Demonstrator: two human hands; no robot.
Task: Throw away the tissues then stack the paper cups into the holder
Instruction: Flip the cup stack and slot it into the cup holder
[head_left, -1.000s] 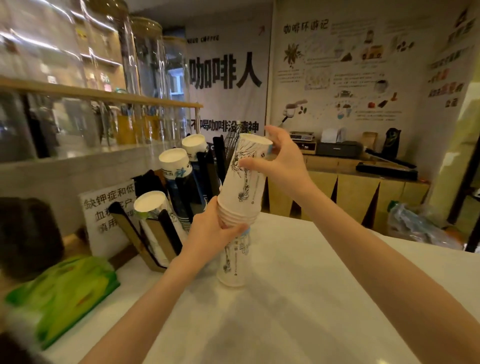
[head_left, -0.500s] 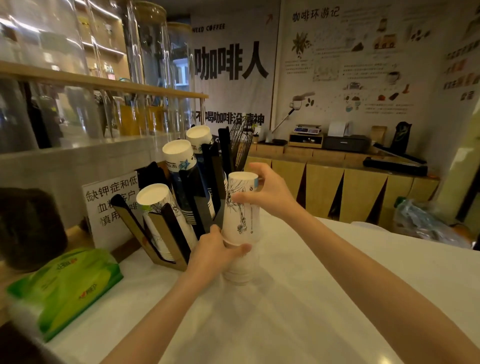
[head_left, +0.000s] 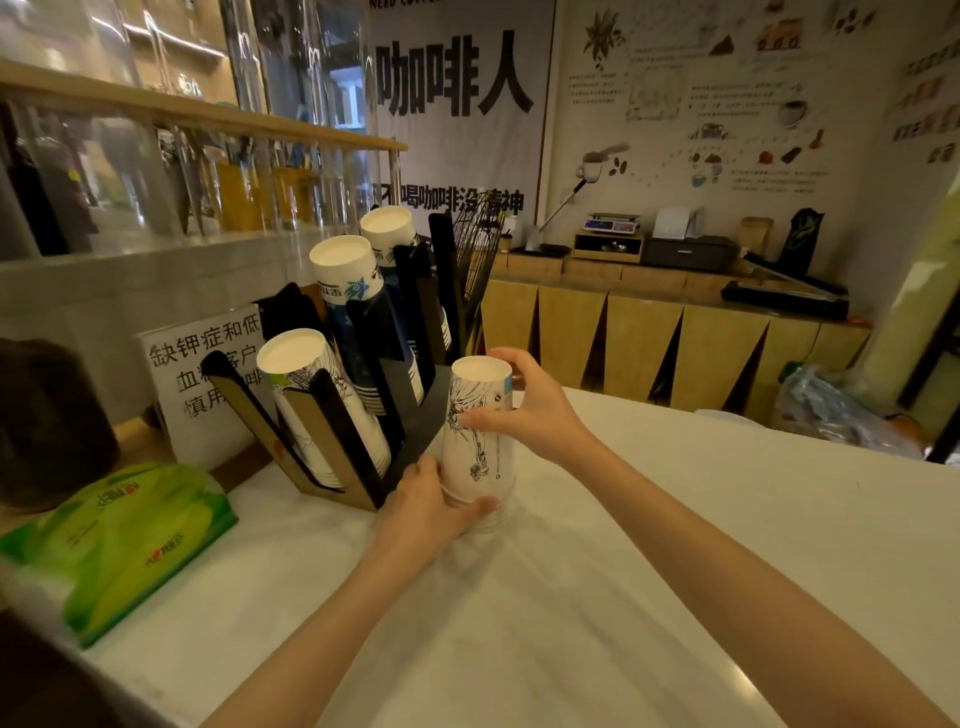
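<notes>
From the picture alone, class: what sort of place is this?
Most likely a coffee shop counter: a cup holder full of paper cups, a big coffee banner, and a scale on the back counter.

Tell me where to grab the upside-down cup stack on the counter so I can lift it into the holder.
Grip the cup stack around its lower wall, near the nested rims, coming from the sides. It stands upside down and widens downward, so a grip there holds every cup. The holder stands to its left.
</notes>
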